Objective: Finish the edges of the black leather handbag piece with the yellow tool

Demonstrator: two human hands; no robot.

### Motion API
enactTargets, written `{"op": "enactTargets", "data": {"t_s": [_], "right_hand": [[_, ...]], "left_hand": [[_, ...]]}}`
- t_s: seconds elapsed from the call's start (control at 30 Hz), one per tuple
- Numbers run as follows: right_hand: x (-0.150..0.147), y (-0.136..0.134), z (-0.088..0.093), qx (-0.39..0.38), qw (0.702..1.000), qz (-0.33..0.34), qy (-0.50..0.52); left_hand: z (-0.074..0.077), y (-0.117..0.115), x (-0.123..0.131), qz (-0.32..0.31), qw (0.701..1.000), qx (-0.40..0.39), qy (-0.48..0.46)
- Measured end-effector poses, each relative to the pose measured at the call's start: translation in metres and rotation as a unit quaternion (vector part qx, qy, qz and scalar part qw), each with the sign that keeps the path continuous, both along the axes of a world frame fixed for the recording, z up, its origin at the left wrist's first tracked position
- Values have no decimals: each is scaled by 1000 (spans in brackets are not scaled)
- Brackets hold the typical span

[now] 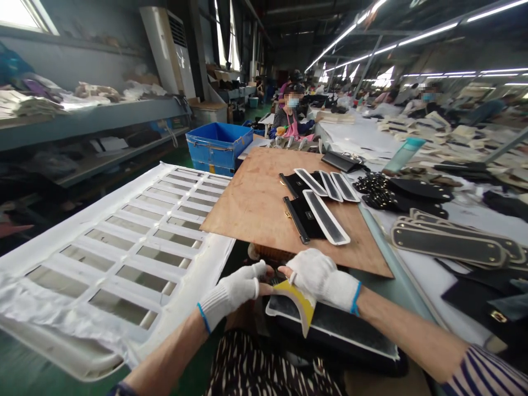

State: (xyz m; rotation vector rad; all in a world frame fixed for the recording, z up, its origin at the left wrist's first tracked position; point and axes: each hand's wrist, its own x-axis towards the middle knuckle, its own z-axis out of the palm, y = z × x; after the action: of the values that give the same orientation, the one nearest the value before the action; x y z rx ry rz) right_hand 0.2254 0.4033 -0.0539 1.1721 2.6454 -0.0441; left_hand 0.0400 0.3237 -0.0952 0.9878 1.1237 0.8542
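A curled yellow strip [304, 304] with a pale edge arches up over a long black panel with a white border [350, 329], which lies on a black padded piece in front of me. My left hand [241, 283], in a white fingerless glove, pinches the strip's left end. My right hand [319, 275], gloved alike, is closed at the strip's upper edge; its fingertips are partly hidden. Beyond both hands, on a wooden board [243, 203], lie black bag parts with metal fittings [307, 217] and several white-edged black strips [325, 216].
To the left stands a white cloth-wrapped rack [99, 236]. A blue bin [218, 144] is behind it. At right are stacked black panels with studs [447, 239], dark pieces with metal parts [373, 190] and a teal-capped bottle [404, 154]. Co-workers sit farther back.
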Motion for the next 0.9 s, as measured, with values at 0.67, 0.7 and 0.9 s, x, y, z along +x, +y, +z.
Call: {"op": "enactTargets", "data": {"t_s": [0.67, 0.7, 0.9], "right_hand": [[-20, 15, -17, 23, 997, -71, 23], [-21, 14, -15, 20, 998, -63, 20], [-26, 12, -8, 3, 1000, -9, 8]], "left_hand": [[-25, -26, 48, 222, 965, 10, -139], [-23, -27, 49, 223, 966, 12, -127], [-20, -29, 51, 222, 971, 8, -84]]}}
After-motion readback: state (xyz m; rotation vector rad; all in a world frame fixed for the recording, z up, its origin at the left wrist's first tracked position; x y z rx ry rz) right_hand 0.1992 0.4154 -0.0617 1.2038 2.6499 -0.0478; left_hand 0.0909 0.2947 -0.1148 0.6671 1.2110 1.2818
